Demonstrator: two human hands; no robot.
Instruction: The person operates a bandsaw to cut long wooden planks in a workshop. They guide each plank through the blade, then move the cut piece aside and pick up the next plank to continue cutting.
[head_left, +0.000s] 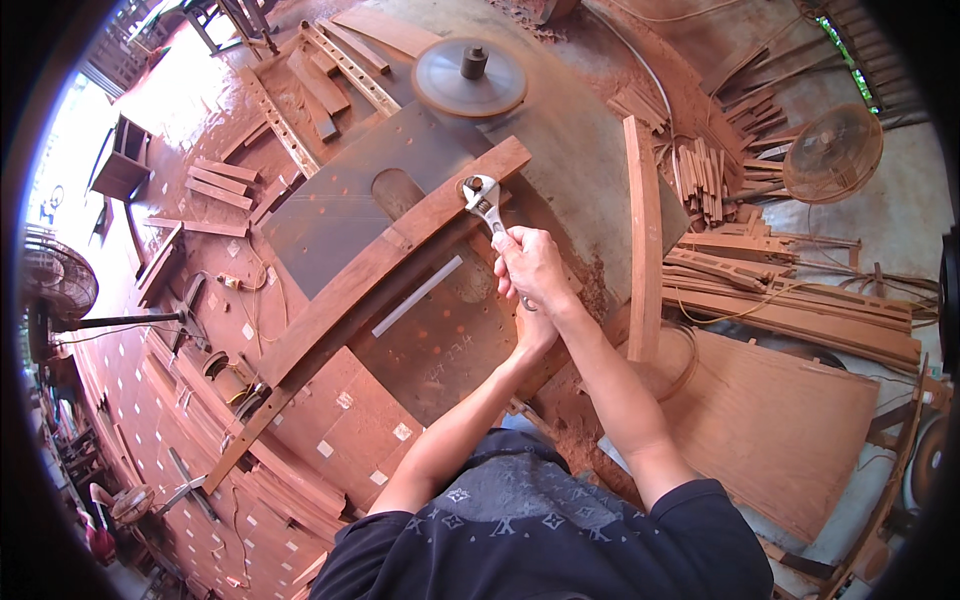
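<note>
My right hand (537, 262) is wrapped round the handle of a silver adjustable wrench (487, 207). The wrench's jaws sit around a dark nut (473, 186) on top of a long wooden bar (390, 235). Just below the right hand, by the end of the handle, is my left hand (537, 326). Its fingers are hidden behind the right hand, so its grip does not show. The bar lies slantwise across a dusty metal machine table (340, 225), beside a pale straight strip (418, 296) and an oblong slot (397, 190).
A round grey disc (470, 78) with a dark hub stands at the far side, its surface blurred. An upright curved board (643, 240) rises at my right, near a plywood sheet (770, 420). Timber piles (790, 290) and a standing fan (833, 153) lie beyond; another fan (60, 275) is left.
</note>
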